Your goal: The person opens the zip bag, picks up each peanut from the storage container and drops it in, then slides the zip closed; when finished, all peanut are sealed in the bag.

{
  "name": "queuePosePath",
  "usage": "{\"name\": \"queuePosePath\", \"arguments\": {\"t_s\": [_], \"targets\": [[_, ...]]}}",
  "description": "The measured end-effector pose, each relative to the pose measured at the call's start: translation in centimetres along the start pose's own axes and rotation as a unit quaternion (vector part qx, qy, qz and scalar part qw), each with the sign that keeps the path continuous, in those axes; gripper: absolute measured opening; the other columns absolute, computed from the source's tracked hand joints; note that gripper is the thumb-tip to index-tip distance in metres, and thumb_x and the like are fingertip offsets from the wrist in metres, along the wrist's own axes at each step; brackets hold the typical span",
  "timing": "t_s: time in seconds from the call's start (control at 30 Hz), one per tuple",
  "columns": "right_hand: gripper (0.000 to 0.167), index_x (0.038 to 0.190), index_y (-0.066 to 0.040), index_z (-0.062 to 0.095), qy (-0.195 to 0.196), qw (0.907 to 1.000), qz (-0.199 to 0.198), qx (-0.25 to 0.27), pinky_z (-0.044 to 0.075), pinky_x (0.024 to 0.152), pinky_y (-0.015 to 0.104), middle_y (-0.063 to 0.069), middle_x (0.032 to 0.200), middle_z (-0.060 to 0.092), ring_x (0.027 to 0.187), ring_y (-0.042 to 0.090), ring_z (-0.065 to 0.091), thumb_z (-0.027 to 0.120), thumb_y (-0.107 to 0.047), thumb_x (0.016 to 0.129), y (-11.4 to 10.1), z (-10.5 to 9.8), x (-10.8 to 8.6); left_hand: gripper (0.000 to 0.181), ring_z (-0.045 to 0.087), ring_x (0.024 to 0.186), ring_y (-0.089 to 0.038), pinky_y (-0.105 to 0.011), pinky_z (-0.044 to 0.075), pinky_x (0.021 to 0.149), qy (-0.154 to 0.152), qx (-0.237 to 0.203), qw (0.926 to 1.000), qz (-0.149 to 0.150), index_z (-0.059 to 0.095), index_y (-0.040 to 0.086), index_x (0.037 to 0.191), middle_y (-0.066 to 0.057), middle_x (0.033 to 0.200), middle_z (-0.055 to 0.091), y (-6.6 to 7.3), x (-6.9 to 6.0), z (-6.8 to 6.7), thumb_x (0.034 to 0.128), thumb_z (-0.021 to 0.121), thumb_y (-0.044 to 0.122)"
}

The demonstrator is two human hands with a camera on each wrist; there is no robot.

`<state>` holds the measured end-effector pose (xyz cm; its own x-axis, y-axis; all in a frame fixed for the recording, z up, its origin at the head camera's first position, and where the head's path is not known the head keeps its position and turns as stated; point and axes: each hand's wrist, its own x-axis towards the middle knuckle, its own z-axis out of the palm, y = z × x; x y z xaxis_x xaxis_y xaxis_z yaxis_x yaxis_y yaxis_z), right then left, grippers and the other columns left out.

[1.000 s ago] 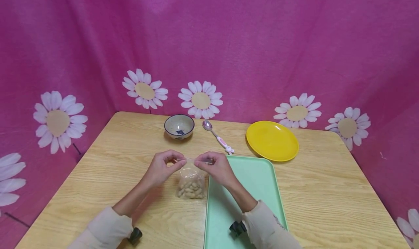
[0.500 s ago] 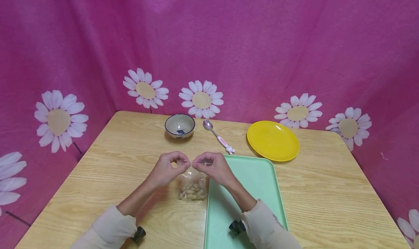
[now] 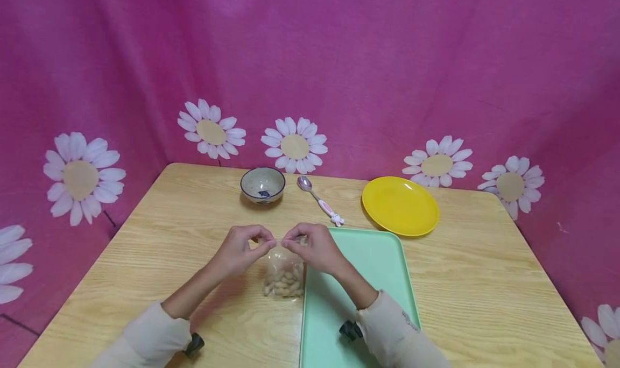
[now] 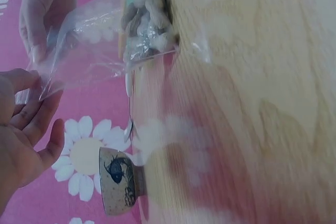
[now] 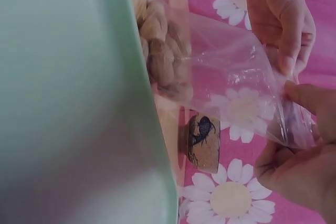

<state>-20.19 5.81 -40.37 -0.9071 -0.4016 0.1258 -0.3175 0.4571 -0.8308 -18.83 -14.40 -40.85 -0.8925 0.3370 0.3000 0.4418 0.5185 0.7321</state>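
Note:
A clear plastic bag of unshelled peanuts (image 3: 283, 283) stands upright on the table, left of the green tray. My left hand (image 3: 245, 248) pinches its top edge between thumb and fingers. On the other side of the same edge, my right hand (image 3: 316, 247) pinches the plastic too. The two thumb tips lie close together. In the left wrist view the film of the bag (image 4: 94, 40) stretches up from the peanuts to both hands. The right wrist view shows the bag's top (image 5: 286, 114) creased in the right fingers. Whether the mouth is sealed I cannot tell.
Under my right forearm lies the green tray (image 3: 360, 271). Farther back are a small patterned bowl (image 3: 262, 186), a spoon with a pink bunny handle (image 3: 321, 201) and a yellow plate (image 3: 400, 206). A pink curtain with daisies (image 3: 310, 61) hangs behind the wooden table (image 3: 484, 282).
My hands have come slightly closer together at the bag's top edge, both keeping their pinch. The bag stays in about the same place; the head view has shifted slightly.

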Motion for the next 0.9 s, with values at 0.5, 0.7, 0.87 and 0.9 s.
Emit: {"name": "queuePosePath", "arguments": {"t_s": [0.5, 0.7, 0.87, 0.9], "targets": [[0.007, 0.088, -0.009, 0.073, 0.019, 0.9984, -0.025, -0.048, 0.048, 0.067, 0.021, 0.002, 0.083, 0.070, 0.072, 0.009, 0.055, 0.069, -0.015, 0.086, 1.2, -2.0, -0.9, 0.005, 0.057, 0.071, -0.006, -0.020, 0.045, 0.055, 0.041, -0.007, 0.9977, -0.053, 0.071, 0.010, 0.083, -0.001, 0.079, 0.071, -1.4, -1.0, -1.4, 0.0841, 0.071, 0.015], [0.007, 0.086, -0.008, 0.074, 0.045, 0.9955, -0.035, -0.076, 0.049, 0.064, 0.020, 0.002, 0.081, 0.071, 0.069, 0.009, 0.055, 0.072, -0.014, 0.083, 1.1, -2.4, -0.9, 0.004, 0.060, 0.074, -0.008, -0.023, 0.048, 0.065, 0.062, 0.010, 0.9965, -0.054, 0.072, 0.010, 0.083, -0.001, 0.080, 0.072, -1.5, -1.1, -1.4, 0.0845, 0.070, 0.013], [0.006, 0.086, -0.009, 0.072, 0.024, 0.9978, -0.013, -0.060, 0.049, 0.066, 0.021, 0.001, 0.083, 0.070, 0.074, 0.010, 0.057, 0.072, -0.015, 0.083, 0.8, -2.9, -1.0, 0.004, 0.063, 0.079, -0.012, -0.027, 0.051, 0.070, 0.068, 0.006, 0.9949, -0.075, 0.071, 0.010, 0.084, -0.001, 0.082, 0.072, -1.4, -1.2, -1.5, 0.0845, 0.071, 0.014], [0.006, 0.087, -0.010, 0.071, 0.010, 0.9983, -0.011, -0.056, 0.049, 0.068, 0.022, 0.001, 0.084, 0.070, 0.076, 0.011, 0.057, 0.071, -0.015, 0.084, 0.8, -3.0, -1.1, 0.004, 0.064, 0.079, -0.013, -0.026, 0.052, 0.070, 0.066, 0.002, 0.9951, -0.074, 0.071, 0.010, 0.084, -0.001, 0.082, 0.072, -1.3, -1.3, -1.6, 0.0844, 0.071, 0.014]]}}
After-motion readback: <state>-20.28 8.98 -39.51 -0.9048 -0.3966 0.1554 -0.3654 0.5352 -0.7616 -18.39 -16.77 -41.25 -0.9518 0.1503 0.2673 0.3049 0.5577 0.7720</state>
